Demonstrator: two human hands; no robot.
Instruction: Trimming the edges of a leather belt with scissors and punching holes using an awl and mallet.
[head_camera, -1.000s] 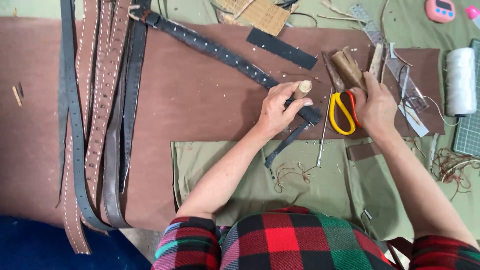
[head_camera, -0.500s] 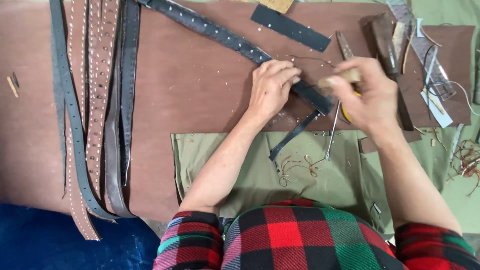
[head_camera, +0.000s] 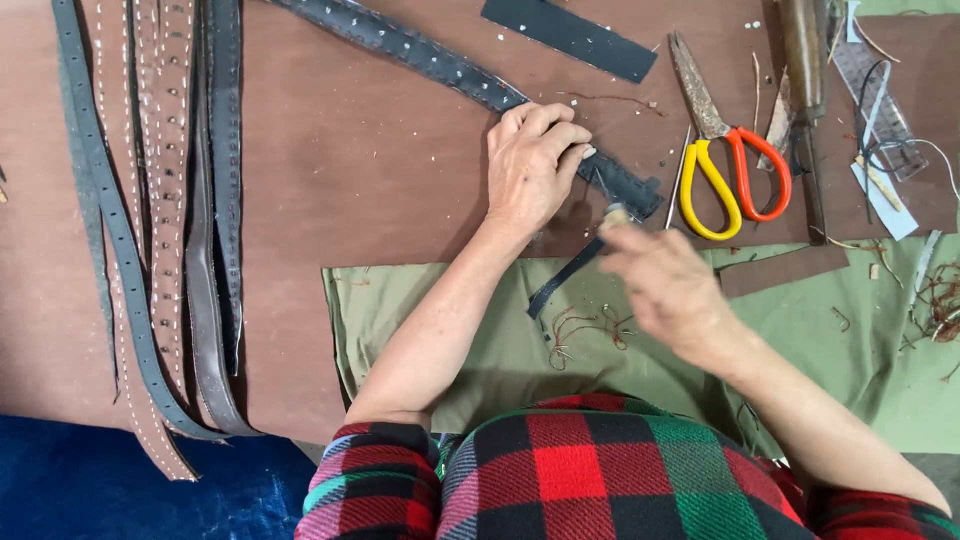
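My left hand (head_camera: 530, 165) presses down on a long dark studded leather strap (head_camera: 420, 50) that runs diagonally across the brown leather sheet (head_camera: 350, 150). My right hand (head_camera: 665, 285) is blurred with motion just below the strap's end and pinches a small pale tool (head_camera: 615, 215) whose tip is near the strap. A thin dark leather strip (head_camera: 560, 280) lies under the right hand, reaching onto the green cloth (head_camera: 420, 310).
Scissors with yellow and orange handles (head_camera: 730, 170) lie right of the strap. A black leather rectangle (head_camera: 570, 38) sits at the top. Several long belts (head_camera: 170, 220) lie at the left. Wooden-handled tools (head_camera: 800, 60) and thread scraps (head_camera: 935, 300) are at the right.
My right hand came away from the tools at the right, bringing a small pale tool toward the strap's end. The left hand stayed pressed on the strap. The camera moved closer.
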